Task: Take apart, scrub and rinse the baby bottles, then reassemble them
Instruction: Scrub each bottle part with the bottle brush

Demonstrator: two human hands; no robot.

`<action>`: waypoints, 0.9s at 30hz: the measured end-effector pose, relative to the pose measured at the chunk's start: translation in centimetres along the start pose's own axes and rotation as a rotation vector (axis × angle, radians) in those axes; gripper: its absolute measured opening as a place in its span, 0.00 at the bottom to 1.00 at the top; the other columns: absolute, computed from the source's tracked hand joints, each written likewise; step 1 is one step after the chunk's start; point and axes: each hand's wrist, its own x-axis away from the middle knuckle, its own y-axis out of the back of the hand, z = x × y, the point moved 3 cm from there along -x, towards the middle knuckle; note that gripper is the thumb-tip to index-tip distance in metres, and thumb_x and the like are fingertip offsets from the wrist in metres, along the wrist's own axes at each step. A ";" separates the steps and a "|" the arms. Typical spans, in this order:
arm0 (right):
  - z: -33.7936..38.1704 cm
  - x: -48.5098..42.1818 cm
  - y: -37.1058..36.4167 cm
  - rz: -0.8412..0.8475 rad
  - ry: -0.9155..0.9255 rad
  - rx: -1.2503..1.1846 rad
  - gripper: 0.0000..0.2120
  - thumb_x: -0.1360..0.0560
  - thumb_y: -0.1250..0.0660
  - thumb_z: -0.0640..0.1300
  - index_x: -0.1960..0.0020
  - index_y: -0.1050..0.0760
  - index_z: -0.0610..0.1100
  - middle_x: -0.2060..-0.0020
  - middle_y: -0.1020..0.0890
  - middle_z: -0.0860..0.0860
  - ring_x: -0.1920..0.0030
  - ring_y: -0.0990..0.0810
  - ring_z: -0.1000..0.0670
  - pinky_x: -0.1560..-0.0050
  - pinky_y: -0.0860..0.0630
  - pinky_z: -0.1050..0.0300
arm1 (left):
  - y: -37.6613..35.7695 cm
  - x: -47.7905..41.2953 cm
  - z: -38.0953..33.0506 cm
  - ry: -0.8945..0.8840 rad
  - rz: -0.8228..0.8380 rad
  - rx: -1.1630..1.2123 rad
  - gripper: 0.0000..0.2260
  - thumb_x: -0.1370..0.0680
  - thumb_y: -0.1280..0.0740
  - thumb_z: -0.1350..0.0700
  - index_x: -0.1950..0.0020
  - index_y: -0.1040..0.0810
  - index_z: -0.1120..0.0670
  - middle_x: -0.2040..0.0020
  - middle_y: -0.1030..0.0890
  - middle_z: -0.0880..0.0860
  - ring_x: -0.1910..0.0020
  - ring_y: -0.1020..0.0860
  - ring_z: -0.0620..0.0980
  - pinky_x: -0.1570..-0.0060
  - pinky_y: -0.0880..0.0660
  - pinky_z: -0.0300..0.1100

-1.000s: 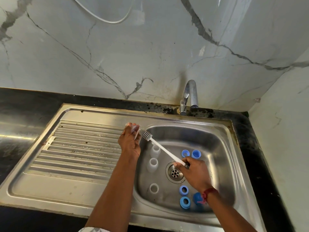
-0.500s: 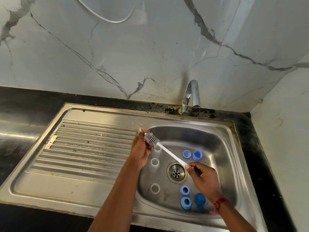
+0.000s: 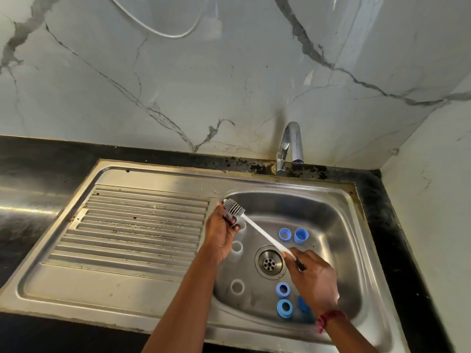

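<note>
Basin [image 3: 339, 225] crowded: clear bottles [image 3: 237, 249] along left wall, blue rings [image 3: 285, 234] back right and front right, brush [image 3: 265, 235] slanting across. Bare floor round drain [image 3: 269, 262]. Room over drainboard [image 3: 140, 225]; tap [image 3: 290, 146] stands at back rim.

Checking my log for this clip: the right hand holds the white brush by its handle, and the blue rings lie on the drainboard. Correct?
Not the drainboard: the head view shows the blue rings inside the sink basin, around the drain. The right hand does hold the white brush by its handle.
</note>
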 end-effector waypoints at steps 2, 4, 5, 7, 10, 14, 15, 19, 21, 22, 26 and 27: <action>-0.1 0.2 0.0 0.005 -0.008 0.007 0.17 0.24 0.37 0.59 0.55 0.15 0.51 0.71 0.32 0.61 0.73 0.34 0.61 0.73 0.35 0.69 | 0.4 -0.2 -0.2 0.022 0.002 0.088 0.07 0.19 0.40 0.62 0.53 0.23 0.60 0.60 0.22 0.58 0.63 0.26 0.51 0.71 0.28 0.39; -0.4 0.4 0.1 0.021 -0.019 0.002 0.16 0.24 0.37 0.59 0.54 0.15 0.51 0.70 0.29 0.61 0.72 0.31 0.61 0.73 0.31 0.67 | 0.8 -0.5 -0.5 0.036 -0.019 0.156 0.06 0.20 0.37 0.64 0.47 0.22 0.62 0.55 0.19 0.59 0.58 0.22 0.52 0.66 0.24 0.39; -0.5 0.4 0.1 0.025 -0.024 0.000 0.15 0.24 0.36 0.59 0.54 0.15 0.51 0.70 0.28 0.61 0.72 0.30 0.61 0.73 0.29 0.66 | 1.0 -0.6 -0.6 0.035 -0.044 0.181 0.07 0.21 0.35 0.63 0.43 0.23 0.62 0.52 0.19 0.60 0.56 0.21 0.52 0.63 0.22 0.39; -0.7 0.4 0.2 0.031 -0.038 0.008 0.11 0.24 0.32 0.56 0.54 0.15 0.51 0.70 0.27 0.61 0.72 0.29 0.61 0.73 0.27 0.64 | 1.3 -0.8 -0.5 0.027 -0.123 0.220 0.12 0.22 0.31 0.62 0.39 0.26 0.62 0.52 0.19 0.60 0.57 0.19 0.52 0.62 0.20 0.40; -0.8 0.2 0.1 0.051 -0.047 0.031 0.03 0.25 0.26 0.51 0.56 0.16 0.53 0.71 0.27 0.59 0.73 0.29 0.59 0.74 0.27 0.62 | 1.8 -1.0 -0.5 -0.006 -0.195 0.233 0.16 0.24 0.27 0.61 0.39 0.28 0.59 0.53 0.19 0.59 0.58 0.18 0.52 0.63 0.19 0.40; -0.7 0.0 0.1 0.057 -0.051 0.024 0.02 0.27 0.26 0.51 0.57 0.16 0.53 0.73 0.27 0.58 0.74 0.29 0.58 0.75 0.28 0.61 | 2.3 -1.2 -0.4 -0.012 -0.213 0.193 0.11 0.26 0.25 0.60 0.49 0.23 0.61 0.54 0.18 0.58 0.57 0.19 0.52 0.58 0.18 0.41; -0.6 -0.1 0.1 0.057 -0.053 0.023 0.02 0.27 0.26 0.51 0.57 0.16 0.54 0.73 0.28 0.58 0.74 0.29 0.58 0.75 0.29 0.62 | 2.3 -1.2 -0.4 -0.016 -0.215 0.169 0.09 0.26 0.26 0.61 0.50 0.23 0.61 0.55 0.18 0.58 0.58 0.19 0.52 0.56 0.19 0.42; -0.4 -0.1 -0.2 0.064 -0.046 0.023 0.01 0.27 0.26 0.50 0.57 0.17 0.54 0.73 0.28 0.57 0.74 0.29 0.57 0.75 0.28 0.61 | 1.9 -1.1 -0.3 -0.049 -0.259 0.074 0.05 0.25 0.27 0.63 0.53 0.21 0.62 0.57 0.17 0.58 0.59 0.18 0.52 0.52 0.19 0.43; -0.6 -0.1 -0.3 0.052 -0.034 0.034 0.03 0.24 0.28 0.52 0.57 0.18 0.55 0.73 0.28 0.57 0.73 0.29 0.57 0.75 0.28 0.60 | 1.6 -1.0 -0.4 -0.048 -0.261 0.047 0.03 0.23 0.29 0.63 0.53 0.21 0.62 0.57 0.17 0.58 0.58 0.18 0.52 0.53 0.19 0.43; -0.6 -0.1 -0.2 0.041 -0.026 0.038 0.06 0.24 0.30 0.54 0.57 0.18 0.55 0.73 0.28 0.57 0.74 0.30 0.57 0.75 0.29 0.62 | 1.4 -0.9 -0.5 -0.033 -0.249 0.045 0.03 0.23 0.29 0.63 0.53 0.21 0.63 0.57 0.17 0.58 0.57 0.18 0.52 0.53 0.19 0.43; -0.4 -0.1 0.1 -0.012 0.036 0.071 0.14 0.23 0.37 0.57 0.58 0.17 0.52 0.73 0.29 0.57 0.74 0.32 0.57 0.75 0.33 0.65 | 1.0 -1.3 -0.4 0.061 -0.179 0.101 0.03 0.22 0.31 0.63 0.51 0.21 0.63 0.60 0.19 0.58 0.60 0.20 0.50 0.56 0.19 0.42; -0.3 0.0 0.1 -0.019 0.050 0.084 0.14 0.23 0.37 0.57 0.58 0.17 0.51 0.73 0.28 0.56 0.74 0.31 0.56 0.75 0.32 0.64 | 0.9 -1.5 -0.3 0.071 -0.176 0.106 0.03 0.22 0.31 0.63 0.51 0.21 0.63 0.60 0.19 0.58 0.61 0.20 0.50 0.57 0.19 0.42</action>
